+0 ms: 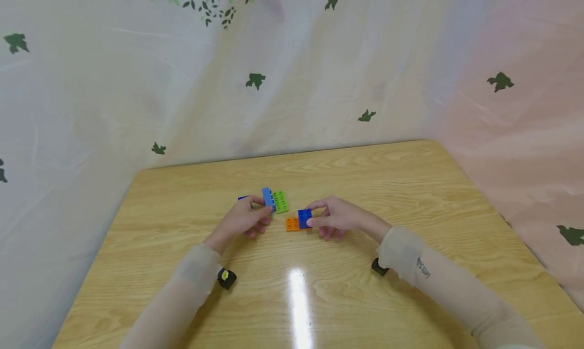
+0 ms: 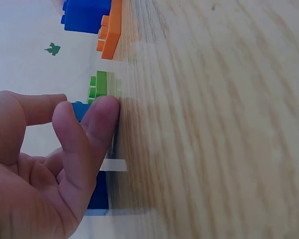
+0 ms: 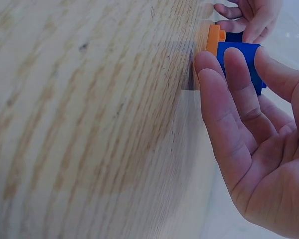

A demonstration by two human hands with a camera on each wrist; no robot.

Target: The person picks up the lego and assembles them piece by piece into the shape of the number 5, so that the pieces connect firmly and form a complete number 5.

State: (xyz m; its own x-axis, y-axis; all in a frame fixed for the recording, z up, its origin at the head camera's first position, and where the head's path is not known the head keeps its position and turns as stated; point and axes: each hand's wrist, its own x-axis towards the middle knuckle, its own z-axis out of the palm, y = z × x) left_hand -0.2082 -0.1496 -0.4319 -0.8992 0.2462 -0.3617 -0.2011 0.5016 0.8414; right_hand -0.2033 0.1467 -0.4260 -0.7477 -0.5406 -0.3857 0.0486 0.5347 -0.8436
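Observation:
My left hand (image 1: 246,218) pinches a light blue brick (image 1: 267,198) between thumb and fingers. The light blue brick lies against the left side of a flat lime green brick (image 1: 280,202); whether they are joined, I cannot tell. With thumb and fingertips my right hand (image 1: 335,218) grips a dark blue brick (image 1: 304,218). That brick stands higher than the orange brick (image 1: 292,224) at its left, and seems to overlap it, as the right wrist view shows the blue brick (image 3: 241,57) against the orange one (image 3: 214,40).
Partly hidden behind the left hand is another dark blue brick (image 1: 243,198). All this lies on a wooden table (image 1: 347,308), with a leaf-patterned cloth (image 1: 301,85) hanging behind it and at the sides. Small black devices (image 1: 226,278) sit at both wrists.

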